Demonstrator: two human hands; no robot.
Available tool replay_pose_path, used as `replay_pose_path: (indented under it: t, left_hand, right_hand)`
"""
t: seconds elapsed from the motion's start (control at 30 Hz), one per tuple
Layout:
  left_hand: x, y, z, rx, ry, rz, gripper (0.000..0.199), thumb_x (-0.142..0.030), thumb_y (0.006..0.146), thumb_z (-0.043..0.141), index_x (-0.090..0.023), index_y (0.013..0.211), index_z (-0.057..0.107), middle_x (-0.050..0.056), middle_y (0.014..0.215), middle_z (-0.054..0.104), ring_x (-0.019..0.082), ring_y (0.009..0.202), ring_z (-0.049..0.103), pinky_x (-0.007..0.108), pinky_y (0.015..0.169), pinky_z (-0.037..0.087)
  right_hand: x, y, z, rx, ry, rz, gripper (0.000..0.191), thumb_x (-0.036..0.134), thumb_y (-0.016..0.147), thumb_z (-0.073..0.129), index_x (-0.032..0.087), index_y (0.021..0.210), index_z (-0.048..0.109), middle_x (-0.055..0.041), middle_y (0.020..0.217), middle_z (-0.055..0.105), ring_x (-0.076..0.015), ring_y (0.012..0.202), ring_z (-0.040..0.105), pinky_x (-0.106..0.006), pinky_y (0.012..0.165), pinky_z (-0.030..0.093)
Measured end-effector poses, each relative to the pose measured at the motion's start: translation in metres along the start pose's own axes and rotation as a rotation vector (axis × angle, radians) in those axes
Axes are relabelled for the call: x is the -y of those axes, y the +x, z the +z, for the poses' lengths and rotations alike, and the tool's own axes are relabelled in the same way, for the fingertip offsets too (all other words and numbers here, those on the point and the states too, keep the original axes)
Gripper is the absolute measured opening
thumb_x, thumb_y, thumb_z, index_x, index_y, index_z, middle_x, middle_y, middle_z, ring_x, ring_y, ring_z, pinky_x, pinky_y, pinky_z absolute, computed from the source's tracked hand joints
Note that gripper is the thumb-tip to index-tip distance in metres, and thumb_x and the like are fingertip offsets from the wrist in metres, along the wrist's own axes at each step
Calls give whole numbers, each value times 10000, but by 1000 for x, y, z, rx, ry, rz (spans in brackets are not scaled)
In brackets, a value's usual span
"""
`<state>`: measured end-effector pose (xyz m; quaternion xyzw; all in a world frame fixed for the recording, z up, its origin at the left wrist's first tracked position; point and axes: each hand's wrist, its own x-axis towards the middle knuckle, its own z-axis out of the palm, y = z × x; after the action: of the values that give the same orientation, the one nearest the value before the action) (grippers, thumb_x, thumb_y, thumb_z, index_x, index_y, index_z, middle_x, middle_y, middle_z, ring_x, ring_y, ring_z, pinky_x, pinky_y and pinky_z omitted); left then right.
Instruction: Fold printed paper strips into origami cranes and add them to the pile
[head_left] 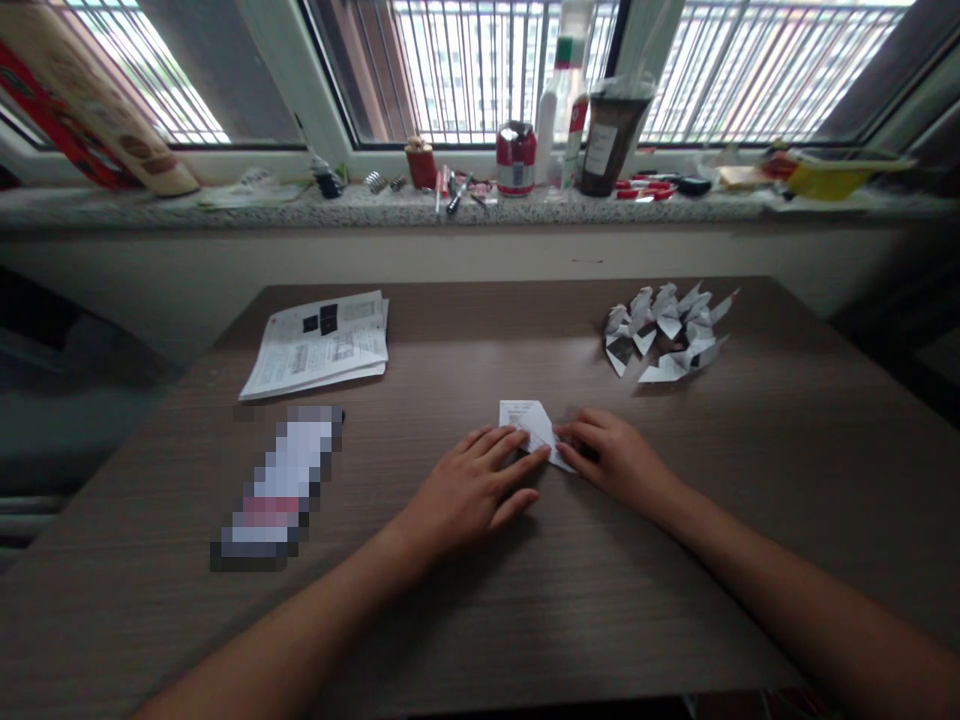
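A small folded piece of printed paper [529, 412] lies on the brown table in front of me, one upper corner slanted off. My left hand [480, 478] rests flat on it with the fingers stretched out, the fingertips covering its lower left part. From the other side, my right hand [611, 450] pinches the paper's right edge between thumb and fingers. Beyond my right hand sits a group of folded paper figures [667, 330], standing close together.
A stack of printed sheets [322, 345] lies at the table's far left, with a blurred-out phone-shaped object [277, 485] nearer me. Behind the table [480, 620], a stone windowsill [285, 207] holds a red can [516, 160], a dark drink cup [606, 140] and a yellow container [832, 178].
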<state>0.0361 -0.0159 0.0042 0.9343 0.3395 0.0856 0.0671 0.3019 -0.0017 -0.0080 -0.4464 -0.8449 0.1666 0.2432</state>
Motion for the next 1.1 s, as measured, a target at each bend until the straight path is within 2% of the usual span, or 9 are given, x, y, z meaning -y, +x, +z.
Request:
replay_pose_path:
  t: [0.13,0.23,0.3,0.37,0.43,0.57,0.77,1.1]
  left_hand:
    - [10,0,-2,17,-30,43,512,-511,1098,427,-328,1576,448,63,1610,476,277,1517,397,508,1273,268]
    - [16,-1,-3,29,-58,51,503,-500,1096,439,-335,1572,455,49,1629,453,277,1528,381,495,1258,310]
    - [17,-1,-3,27,-62,43,514,-499,1091,453,-320,1573,457,65,1636,440,290,1527,383,490,1238,349]
    - [16,-3,-5,32,-53,54,530,-505,1083,472,-315,1577,452,86,1645,421,307,1531,375,502,1233,353]
    - [16,-4,-7,44,-47,94,547,-512,1075,492,-345,1591,422,92,1667,380,319,1539,359,520,1240,332]
    - [16,-6,-12,56,-62,144,564,-495,1068,524,-397,1605,380,76,1708,288,328,1554,326,544,1257,281]
    - [16,-6,-11,70,-58,120,522,-493,1062,535,-378,1565,458,94,1696,315,343,1551,326,560,1243,290]
    - [17,-5,-10,65,-43,111,494,-497,1070,513,-395,1552,468,92,1679,346,351,1532,351,578,1225,294]
  right_hand:
    - [-3,-2,-2,24,-48,-64,210,279,1015,612,181,1147,742,-99,980,680,-250,924,653,-394,800,558]
    - [-4,-1,-3,-5,-46,-88,262,306,1024,602,210,1238,717,-120,1097,697,-272,1031,664,-449,883,578]
    - [-4,0,-2,-6,-40,-113,396,331,1022,603,241,1408,625,-143,1308,668,-296,1199,639,-497,992,562]
    - [-6,0,0,45,-59,-141,552,360,1027,591,257,1556,477,-148,1522,557,-314,1376,550,-535,1116,495]
    - [-8,0,3,121,-103,-155,638,400,1044,553,248,1631,353,-141,1626,450,-320,1476,457,-553,1200,412]
    - [-12,0,5,210,-162,-145,683,474,1061,500,260,1665,263,-105,1681,352,-302,1536,366,-542,1256,333]
    - [-12,-1,-1,262,-170,-133,740,515,1041,526,273,1673,227,-74,1706,277,-292,1560,312,-522,1279,291]
    - [-12,-1,-4,239,-136,-136,805,514,979,636,291,1662,272,-84,1683,346,-319,1529,377,-544,1244,351]
